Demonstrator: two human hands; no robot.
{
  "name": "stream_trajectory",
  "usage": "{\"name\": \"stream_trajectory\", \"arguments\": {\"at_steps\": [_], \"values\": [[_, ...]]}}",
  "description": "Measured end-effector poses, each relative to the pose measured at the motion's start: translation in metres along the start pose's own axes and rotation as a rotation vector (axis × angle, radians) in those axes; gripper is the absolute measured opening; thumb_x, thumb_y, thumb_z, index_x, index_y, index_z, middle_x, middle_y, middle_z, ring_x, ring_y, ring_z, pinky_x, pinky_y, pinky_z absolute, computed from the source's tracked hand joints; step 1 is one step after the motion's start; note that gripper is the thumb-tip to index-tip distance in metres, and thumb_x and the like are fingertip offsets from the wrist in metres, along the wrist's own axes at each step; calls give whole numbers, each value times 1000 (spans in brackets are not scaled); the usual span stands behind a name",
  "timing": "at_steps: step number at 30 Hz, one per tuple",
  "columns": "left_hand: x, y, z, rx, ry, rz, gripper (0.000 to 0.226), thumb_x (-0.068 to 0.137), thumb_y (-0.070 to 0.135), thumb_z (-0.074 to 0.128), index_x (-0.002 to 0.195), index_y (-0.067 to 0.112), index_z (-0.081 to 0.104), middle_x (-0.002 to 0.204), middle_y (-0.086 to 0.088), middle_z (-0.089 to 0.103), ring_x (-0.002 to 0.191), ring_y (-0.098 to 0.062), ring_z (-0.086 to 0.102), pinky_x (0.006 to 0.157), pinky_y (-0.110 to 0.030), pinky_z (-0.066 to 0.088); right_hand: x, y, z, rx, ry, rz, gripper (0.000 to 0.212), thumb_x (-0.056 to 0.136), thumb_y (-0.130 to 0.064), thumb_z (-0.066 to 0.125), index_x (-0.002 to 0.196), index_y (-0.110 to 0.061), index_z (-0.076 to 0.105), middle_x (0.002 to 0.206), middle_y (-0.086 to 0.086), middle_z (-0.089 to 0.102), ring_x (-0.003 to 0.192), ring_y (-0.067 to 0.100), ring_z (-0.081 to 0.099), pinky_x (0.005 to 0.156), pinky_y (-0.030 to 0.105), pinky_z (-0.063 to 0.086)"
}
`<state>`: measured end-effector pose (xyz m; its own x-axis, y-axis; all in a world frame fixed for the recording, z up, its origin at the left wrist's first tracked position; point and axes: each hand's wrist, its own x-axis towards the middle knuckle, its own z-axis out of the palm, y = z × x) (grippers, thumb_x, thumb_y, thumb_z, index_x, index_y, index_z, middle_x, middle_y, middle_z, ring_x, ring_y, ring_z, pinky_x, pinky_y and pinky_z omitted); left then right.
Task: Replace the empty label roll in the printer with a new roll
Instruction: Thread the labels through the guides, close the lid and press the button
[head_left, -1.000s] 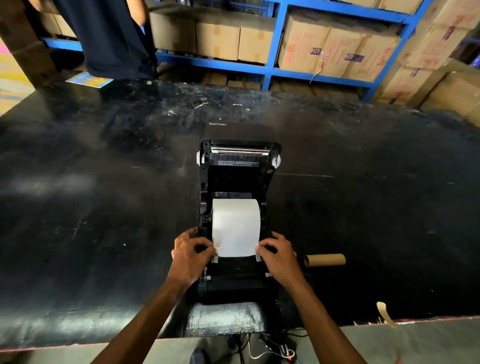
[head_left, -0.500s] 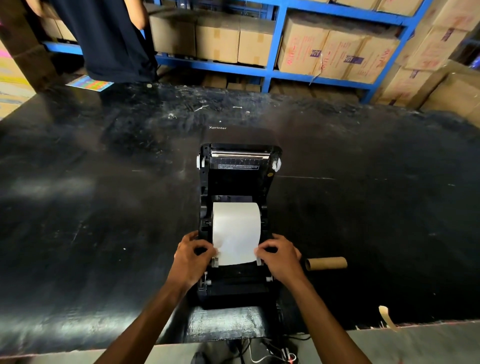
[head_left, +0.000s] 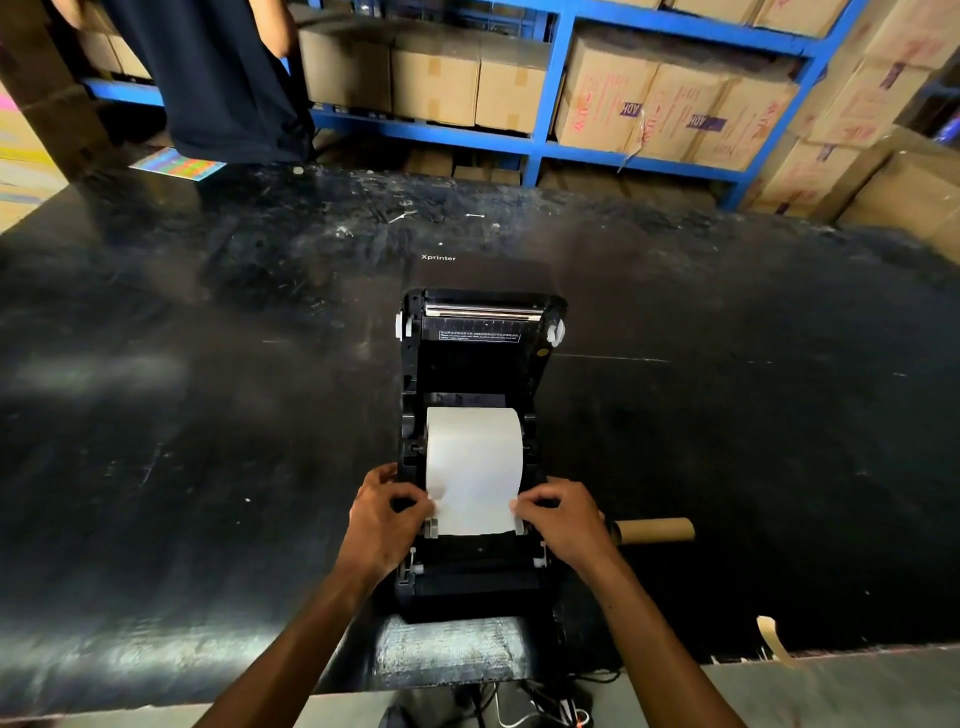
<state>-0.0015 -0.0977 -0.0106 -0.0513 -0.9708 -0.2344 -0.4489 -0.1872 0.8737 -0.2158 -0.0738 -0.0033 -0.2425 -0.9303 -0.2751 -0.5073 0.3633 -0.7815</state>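
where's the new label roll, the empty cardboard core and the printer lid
new label roll (head_left: 474, 457), head view, white paper face
empty cardboard core (head_left: 655, 530), head view, middle of tube
printer lid (head_left: 480, 358), head view, black inner panel

Left of your left hand the bench lies open; right of your right hand, the core blocks the way.

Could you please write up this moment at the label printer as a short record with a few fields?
printer: lid open, on the black table
new roll: white, seated in the bay, leading edge pulled toward the front
left hand: pinching the paper's left edge
right hand: pinching its right edge
empty core: lying on the table, right of the printer
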Motion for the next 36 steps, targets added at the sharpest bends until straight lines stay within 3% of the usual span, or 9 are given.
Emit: {"name": "stream_trajectory", "arguments": {"at_steps": [6, 9, 11, 16, 18, 23, 29, 32, 36], "values": [[0, -2, 0, -9, -13, 0, 13, 81, 18, 74, 69, 21, 71, 149, -6, 39, 122, -25, 54, 105, -35, 44, 1, 4, 5, 61, 32, 2, 15, 75, -27, 76, 60, -31, 72, 88, -8, 70, 99, 16, 64, 93, 41, 48], [0, -4, 2, -52, 1, -19, 7, 81, 20, 74, 76, 16, 74, 151, -4, 37, 116, -25, 58, 100, -38, 49, 2, 0, -3, -54, -50, 45, 27, 73, -35, 75, 49, -41, 68, 64, -33, 61, 72, -19, 56, 67, 2, 41], [2, -3, 1, -77, 11, -33, 12, 81, 18, 73, 69, 18, 72, 149, -4, 38, 114, -27, 59, 100, -41, 50, 4, -1, -7, -85, -75, 44, 29, 73, -36, 75, 47, -45, 66, 59, -47, 54, 66, -30, 48, 59, -7, 34], [1, -3, -1, 20, -9, -11, 19, 81, 16, 73, 64, 22, 69, 150, -6, 38, 124, -25, 52, 104, -32, 41, 7, 0, -3, 19, -71, 55, 8, 69, -40, 77, 64, -34, 74, 72, -11, 73, 84, 12, 68, 84, 36, 54], [1, -5, -1, 15, -13, -10, 17, 81, 19, 73, 65, 23, 70, 150, -4, 38, 124, -25, 52, 103, -31, 41, 4, 0, -2, 1, -52, 44, 10, 71, -38, 77, 62, -37, 73, 72, -11, 72, 84, 14, 67, 87, 42, 53], [4, -5, -2, -59, -2, -16, 16, 82, 19, 72, 67, 23, 72, 145, -4, 42, 93, -10, 59, 71, -5, 41, 3, -1, -4, -50, -81, 65, 9, 71, -41, 74, 62, -41, 72, 73, -23, 70, 85, 2, 62, 84, 33, 50], [3, -6, -3, 33, -38, -12, 15, 82, 20, 70, 67, 19, 73, 151, -3, 38, 117, -23, 56, 102, -34, 42, -1, 0, -5, -28, -38, 32, 14, 76, -41, 72, 62, -37, 70, 81, -27, 62, 104, 7, 55, 90, 28, 35], [1, -4, -2, -22, -3, 12, 16, 83, 21, 71, 67, 26, 71, 146, -5, 43, 109, -17, 55, 94, -28, 42, -3, 0, -9, -168, -18, 4, 14, 77, -45, 69, 63, -41, 70, 117, -14, 65, 125, 11, 45, 104, 36, 28], [0, -2, 0, 4, 8, 23, 19, 82, 19, 72, 65, 25, 68, 147, -6, 42, 112, -18, 54, 92, -24, 40, -7, -3, -17, -212, -38, -73, 9, 77, -40, 70, 76, -32, 74, 125, -5, 63, 128, 13, 44, 102, 33, 22]]}}
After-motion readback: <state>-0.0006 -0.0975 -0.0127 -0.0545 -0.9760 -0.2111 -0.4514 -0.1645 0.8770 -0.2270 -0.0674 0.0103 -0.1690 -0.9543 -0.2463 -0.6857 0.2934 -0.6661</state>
